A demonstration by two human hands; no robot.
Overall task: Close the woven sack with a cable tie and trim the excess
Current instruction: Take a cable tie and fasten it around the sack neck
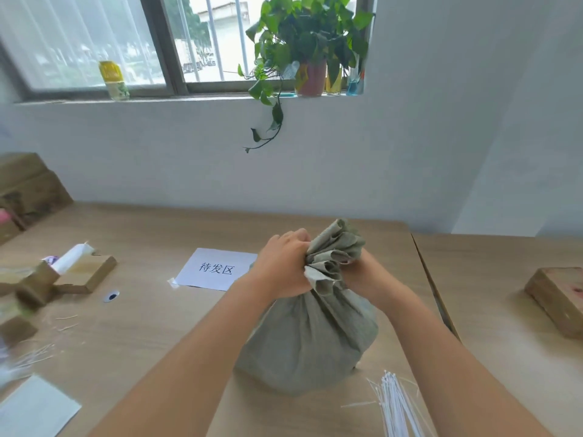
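Sack point(307, 339) neck is bunched between both hands, left point(280, 266) clenched, right point(359, 272) seemingly gripping, partly hidden.

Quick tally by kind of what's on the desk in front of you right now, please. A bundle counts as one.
Woven sack, neck gripped by left hand and right hand: 1
Bundle of white cable ties: 1
Printed paper sign: 1
Wooden blocks at the right edge: 1
Total: 4
The blurred clutter at far left is uncounted.
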